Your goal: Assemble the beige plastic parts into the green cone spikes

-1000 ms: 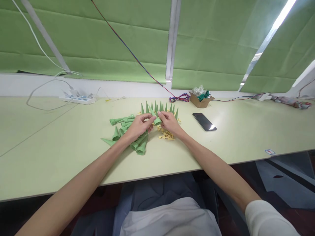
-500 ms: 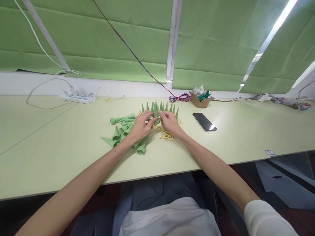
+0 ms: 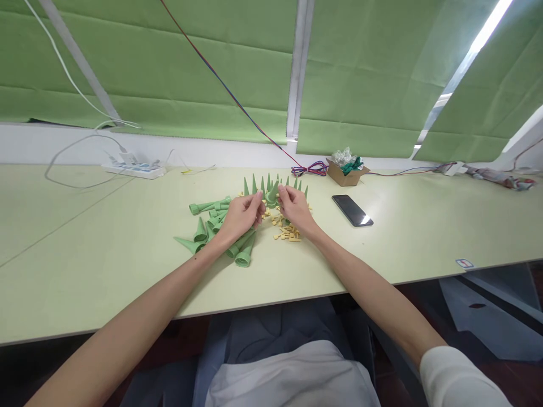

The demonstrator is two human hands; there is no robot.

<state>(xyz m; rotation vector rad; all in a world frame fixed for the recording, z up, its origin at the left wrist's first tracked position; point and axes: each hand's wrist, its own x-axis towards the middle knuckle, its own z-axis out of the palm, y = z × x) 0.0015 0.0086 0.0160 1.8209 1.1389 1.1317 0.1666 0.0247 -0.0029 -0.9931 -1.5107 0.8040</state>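
My right hand pinches a green cone, tilted with its tip up and to the right. Just left of that cone is my left hand, its fingers closed together; whether anything small is between them is hidden. Behind both hands, several green spikes stand upright in a row. Loose green cones lie in a pile beside and under my left wrist. Small yellow pieces are heaped below my right hand, with more around the standing cones.
A black phone lies right of my hands. Behind it sit a small cardboard box with plastic and green material, and a coiled cable. A white power strip is at the back left of the table.
The green cone has tilted to the right in my right hand. My left hand has come away from it, slightly left and down, and its fingers have drawn together.
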